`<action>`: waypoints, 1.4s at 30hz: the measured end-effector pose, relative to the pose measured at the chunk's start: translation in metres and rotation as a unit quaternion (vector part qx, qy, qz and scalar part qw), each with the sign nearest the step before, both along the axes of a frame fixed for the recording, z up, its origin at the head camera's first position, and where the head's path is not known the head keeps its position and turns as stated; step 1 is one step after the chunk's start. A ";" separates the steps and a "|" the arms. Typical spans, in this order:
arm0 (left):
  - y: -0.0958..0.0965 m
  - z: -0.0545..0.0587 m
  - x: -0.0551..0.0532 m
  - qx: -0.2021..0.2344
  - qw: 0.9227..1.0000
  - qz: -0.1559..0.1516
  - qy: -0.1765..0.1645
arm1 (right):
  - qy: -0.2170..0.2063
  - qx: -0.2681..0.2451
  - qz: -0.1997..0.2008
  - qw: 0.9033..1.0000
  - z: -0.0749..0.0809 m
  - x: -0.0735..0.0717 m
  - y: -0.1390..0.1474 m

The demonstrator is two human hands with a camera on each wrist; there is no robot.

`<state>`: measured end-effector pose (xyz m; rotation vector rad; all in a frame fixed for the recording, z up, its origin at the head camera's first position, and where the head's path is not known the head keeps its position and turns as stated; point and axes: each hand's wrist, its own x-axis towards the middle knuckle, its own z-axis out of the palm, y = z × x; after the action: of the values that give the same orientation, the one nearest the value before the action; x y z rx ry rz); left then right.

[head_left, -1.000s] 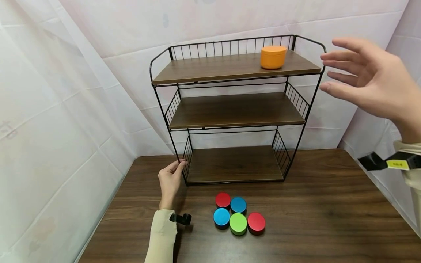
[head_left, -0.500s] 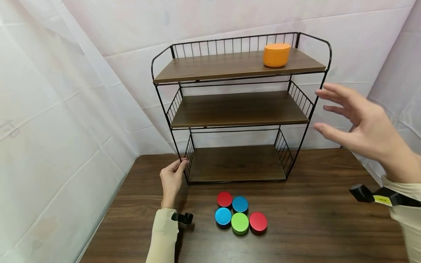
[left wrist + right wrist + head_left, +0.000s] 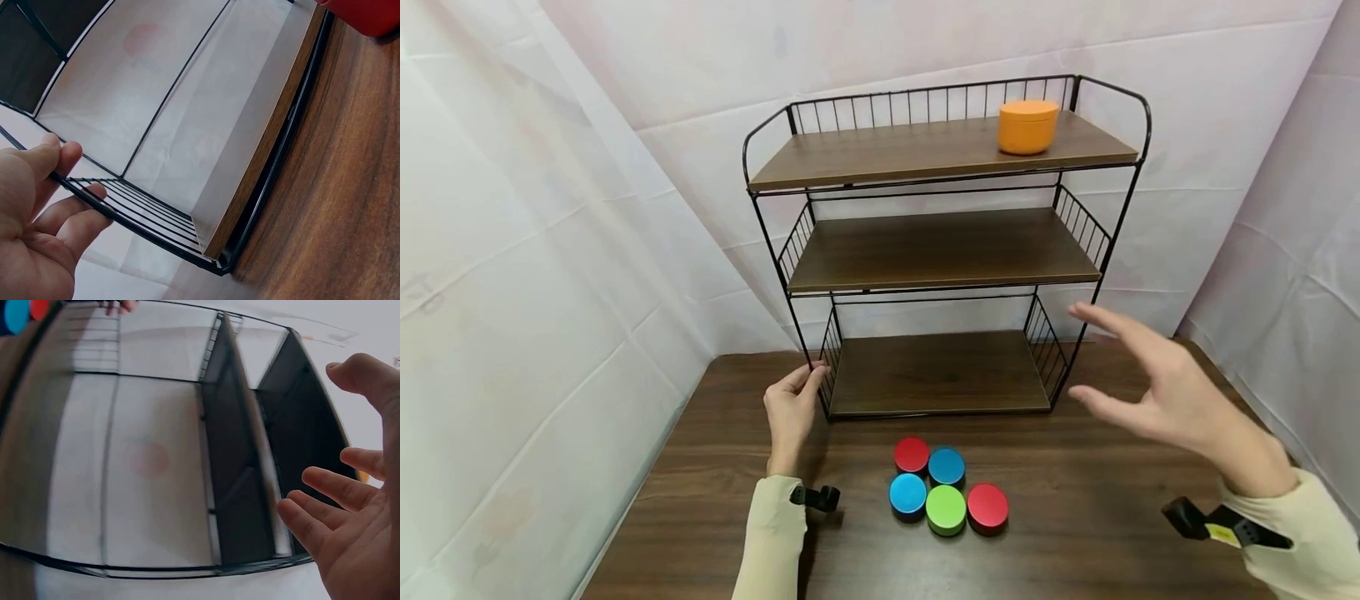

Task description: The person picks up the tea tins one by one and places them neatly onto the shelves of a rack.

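My left hand (image 3: 790,410) grips the left front post of a three-tier shelf rack (image 3: 943,250) near its bottom tier; in the left wrist view the thumb and fingers (image 3: 84,228) curl round the black wire frame. My right hand (image 3: 1165,392) is in the air to the right of the rack's lower tiers, thumb and fingers spread, holding nothing. An orange round tin (image 3: 1027,129) stands on the top tier, toward the right. On the table in front of the rack sit a green tin (image 3: 946,510), two red tins (image 3: 988,508) and two blue tins (image 3: 907,496), grouped closely.
The rack stands on a dark wood-grain table (image 3: 1112,517). White cloth (image 3: 550,250) hangs behind it and along both sides. Wire rails (image 3: 925,107) edge the rack's top tier. A camera is strapped to each wrist.
My right hand has come down from beside the top tier to beside the lower tiers, staying spread. My left hand keeps its grip on the post. The tins have not moved.
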<state>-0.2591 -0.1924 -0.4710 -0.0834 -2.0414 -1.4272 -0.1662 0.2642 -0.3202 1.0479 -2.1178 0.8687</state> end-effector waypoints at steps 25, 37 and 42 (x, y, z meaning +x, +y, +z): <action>-0.003 0.001 -0.001 0.008 1.000 -0.009 -0.010 | -0.154 -0.015 0.035 0.987 -0.121 0.002 -0.040; -0.001 -0.002 0.000 0.020 1.000 -0.009 -0.002 | -0.168 0.027 0.007 0.985 -0.154 0.016 -0.043; 0.007 0.013 0.009 0.006 1.000 -0.002 -0.009 | -0.182 0.041 -0.015 0.982 -0.159 0.022 -0.043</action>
<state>-0.2502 -0.1858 -0.4581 -0.0702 -2.0480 -1.4468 -0.1440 0.2211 -0.4794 0.9523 -2.4820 1.0295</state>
